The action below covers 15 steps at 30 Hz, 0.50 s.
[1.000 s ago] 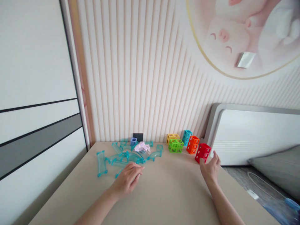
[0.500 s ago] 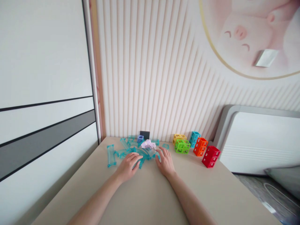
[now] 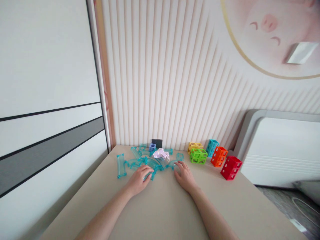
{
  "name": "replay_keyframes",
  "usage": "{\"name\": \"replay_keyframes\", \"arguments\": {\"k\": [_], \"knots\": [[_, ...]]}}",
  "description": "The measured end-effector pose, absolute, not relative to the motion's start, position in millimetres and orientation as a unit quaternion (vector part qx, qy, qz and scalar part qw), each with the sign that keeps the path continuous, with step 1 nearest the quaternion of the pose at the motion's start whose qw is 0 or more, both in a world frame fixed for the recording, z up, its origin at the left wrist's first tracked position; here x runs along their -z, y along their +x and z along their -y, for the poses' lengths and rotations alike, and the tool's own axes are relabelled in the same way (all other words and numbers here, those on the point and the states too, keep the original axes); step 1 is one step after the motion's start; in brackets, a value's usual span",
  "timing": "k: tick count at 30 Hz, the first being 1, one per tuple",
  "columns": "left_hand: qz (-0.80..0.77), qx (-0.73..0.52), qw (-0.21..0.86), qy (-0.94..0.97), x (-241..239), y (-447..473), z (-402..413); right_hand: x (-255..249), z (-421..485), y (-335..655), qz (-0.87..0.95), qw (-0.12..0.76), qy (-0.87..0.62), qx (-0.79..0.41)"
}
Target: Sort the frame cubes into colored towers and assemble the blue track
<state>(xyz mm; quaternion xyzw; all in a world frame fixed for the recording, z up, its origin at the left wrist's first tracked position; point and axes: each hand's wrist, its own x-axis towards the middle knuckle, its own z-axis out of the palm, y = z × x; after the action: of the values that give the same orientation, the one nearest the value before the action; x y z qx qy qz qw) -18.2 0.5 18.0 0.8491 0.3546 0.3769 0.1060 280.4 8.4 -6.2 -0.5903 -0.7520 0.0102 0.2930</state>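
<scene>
My left hand [image 3: 140, 178] rests on the table at the near side of a pile of translucent teal track pieces [image 3: 153, 163]. Its fingers are curved, with the thumb apart from them, and a bit of teal shows in the gap. To the right, my right hand [image 3: 185, 176] lies with fingers spread, its fingertips at the right end of a curved teal track piece [image 3: 172, 163]. Whether they press on it is hard to tell. Between the hands and the wall, a shiny pale pink crumpled-looking piece [image 3: 161, 154] sits on the pile.
Behind the pile are a small blue-violet cube [image 3: 152, 147] and a black wall socket [image 3: 157, 143]. On the right stand openwork blocks: yellow [image 3: 195, 146], green [image 3: 198, 156], blue [image 3: 212, 148], orange [image 3: 219, 156] and red [image 3: 231, 168]. A straight teal piece [image 3: 121, 166] lies at far left.
My right hand has shifted right, away from the pink piece, and the curved teal piece beside it now shows more. My left hand stays about where it was. The view has turned slightly left.
</scene>
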Motion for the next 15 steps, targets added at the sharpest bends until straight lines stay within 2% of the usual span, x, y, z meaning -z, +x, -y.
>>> {"name": "replay_keyframes", "arguments": {"k": [15], "knots": [[-0.348,-0.357,0.118,0.859,-17.0,-20.0,-0.6,4.2,-7.9,275.0,0.759,0.246,-0.603,0.000]]}}
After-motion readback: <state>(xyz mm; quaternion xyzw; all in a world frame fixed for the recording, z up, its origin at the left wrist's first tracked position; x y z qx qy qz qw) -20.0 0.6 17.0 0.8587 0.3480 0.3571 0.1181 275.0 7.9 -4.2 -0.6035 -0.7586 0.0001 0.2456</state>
